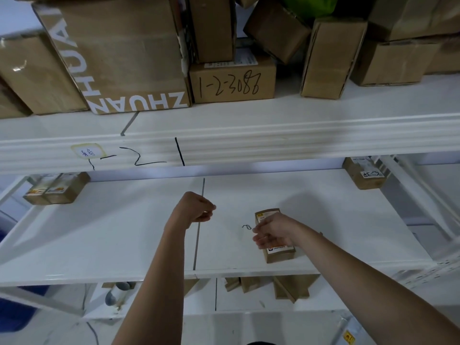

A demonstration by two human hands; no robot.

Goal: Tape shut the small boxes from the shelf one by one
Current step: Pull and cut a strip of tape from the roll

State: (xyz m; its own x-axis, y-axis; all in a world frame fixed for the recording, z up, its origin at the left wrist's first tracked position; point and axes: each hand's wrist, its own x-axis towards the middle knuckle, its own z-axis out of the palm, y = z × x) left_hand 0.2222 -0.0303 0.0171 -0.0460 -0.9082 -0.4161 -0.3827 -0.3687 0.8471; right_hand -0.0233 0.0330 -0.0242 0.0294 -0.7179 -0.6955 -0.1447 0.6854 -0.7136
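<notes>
The small box [275,235] lies at the lower right of the frame on the white shelf [99,232], held under the right hand [272,232]. The left hand [198,207], centre frame, is curled, seemingly empty. The box should be steadied so tape lands squarely.

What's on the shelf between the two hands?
In the head view, only bare white shelf, a dark seam by the left hand, and a black scribble near the right hand.

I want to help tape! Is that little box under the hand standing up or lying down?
Lying down: the small box rests flat on the shelf.
</notes>
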